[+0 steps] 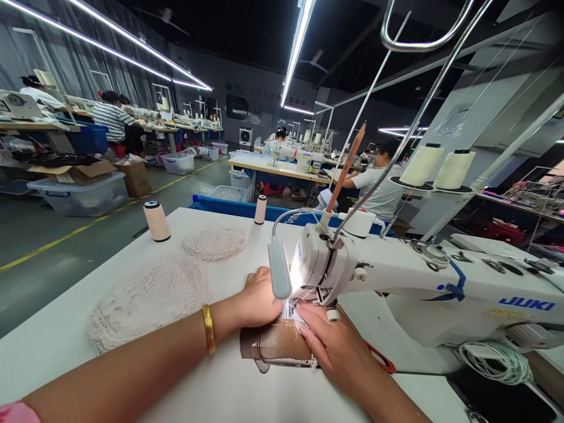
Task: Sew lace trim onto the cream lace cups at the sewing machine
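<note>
A white JUKI sewing machine (399,261) stands in front of me, its needle area lit by a small grey lamp (279,271). My right hand (332,338) lies close to the presser foot, thumb and fingers closed on a narrow white lace trim (301,321). On the other side of the foot is my left hand (261,298), its fingers bent and partly hidden behind the lamp; what they hold does not show. Below both hands a brown, shiny covered plate (282,343) sits at the machine bed, with the trim's end hanging over its right side.
Two heaps of pale lace (154,296) (214,243) lie left on the white table (207,393). Beyond them stand two pink thread cones (157,222) (261,210). Red-handled scissors (381,358) lie beside my right wrist. A brown pencil (347,169) sticks up from the machine. Co-workers sit farther off.
</note>
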